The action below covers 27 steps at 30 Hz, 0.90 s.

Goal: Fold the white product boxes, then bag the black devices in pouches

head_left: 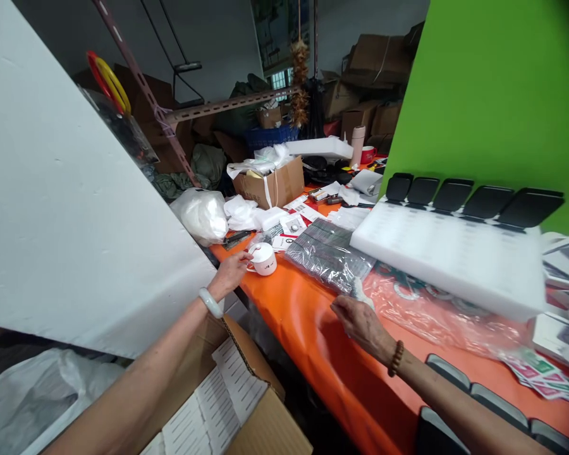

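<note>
A white lidded mug (264,260) with small dark marks stands near the left edge of the orange-covered table. My left hand (231,273), wearing a pale bangle, has its fingers closed at the mug's lid and handle side. Over the table's front part is my right hand (364,325), with a beaded bracelet and curled fingers; what they hold, if anything, is hidden. Just behind it lies a small crumpled white piece (361,293). Beyond that is a dark, flat stack in clear plastic wrap (329,251).
A white foam block (450,253) with black flaps stands at right before a green panel (497,95). Below me an open carton (270,423) holds white boxes. Grey-black cases (497,404) lie at lower right. A white board (90,221) rises at left.
</note>
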{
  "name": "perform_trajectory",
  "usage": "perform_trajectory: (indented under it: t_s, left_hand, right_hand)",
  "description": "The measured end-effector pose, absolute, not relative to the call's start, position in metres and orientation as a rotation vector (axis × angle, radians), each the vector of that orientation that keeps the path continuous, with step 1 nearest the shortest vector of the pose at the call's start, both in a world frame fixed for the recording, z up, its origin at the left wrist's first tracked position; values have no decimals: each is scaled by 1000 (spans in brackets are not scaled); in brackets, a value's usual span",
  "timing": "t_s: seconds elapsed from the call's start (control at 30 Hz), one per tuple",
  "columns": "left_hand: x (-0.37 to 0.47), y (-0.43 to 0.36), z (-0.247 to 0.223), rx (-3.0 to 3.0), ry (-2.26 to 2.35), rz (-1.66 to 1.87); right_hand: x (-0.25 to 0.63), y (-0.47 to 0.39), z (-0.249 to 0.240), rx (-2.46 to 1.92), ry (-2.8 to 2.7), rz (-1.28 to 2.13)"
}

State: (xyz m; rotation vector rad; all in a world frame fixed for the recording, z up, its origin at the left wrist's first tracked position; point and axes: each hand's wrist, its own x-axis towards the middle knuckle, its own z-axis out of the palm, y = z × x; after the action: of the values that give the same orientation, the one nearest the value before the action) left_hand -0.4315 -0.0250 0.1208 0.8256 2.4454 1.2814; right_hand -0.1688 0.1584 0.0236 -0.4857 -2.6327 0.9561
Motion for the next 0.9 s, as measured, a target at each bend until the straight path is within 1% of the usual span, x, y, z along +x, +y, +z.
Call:
perform_trajectory:
  t_s: [0.1, 0.17, 0.2, 0.27, 0.37, 0.47, 0.53, 0.63, 0.77, 0.9]
  left_hand:
    - [-428, -39, 127, 859, 2486, 1213]
    - [-427, -46, 128, 873, 2493, 1198]
    - [-427, -49, 127, 876, 2494, 1196]
    - [-428, -53, 123, 874, 2492, 1195]
    - [-430, -57, 118, 861, 2481, 1191]
    - [-432, -64, 117, 853, 2463, 1185]
    - [-433, -70, 117, 850, 2449, 1183]
    - [-433, -80, 117, 847, 2427, 1184]
    - [-429, -86, 113, 859, 2390, 1157]
    - [-423, -83, 110, 883, 2357, 1113]
  right_hand:
    - [-147, 158, 13, -498, -2688, 562]
    - [-132, 158, 0, -517, -2712, 493]
    - [-126, 157, -5, -490, -2728, 540]
    - [-125, 153, -9, -393, -2720, 754]
    - [-148, 143, 6, -276, -2555, 1074]
    - [-188, 129, 23, -50, -2446, 1185]
    - [-213, 116, 21, 117, -2550, 1088]
    - [-244, 94, -2, 191, -2774, 762]
    - [-289, 72, -30, 6, -2846, 545]
    - [-330, 57, -27, -185, -2854, 478]
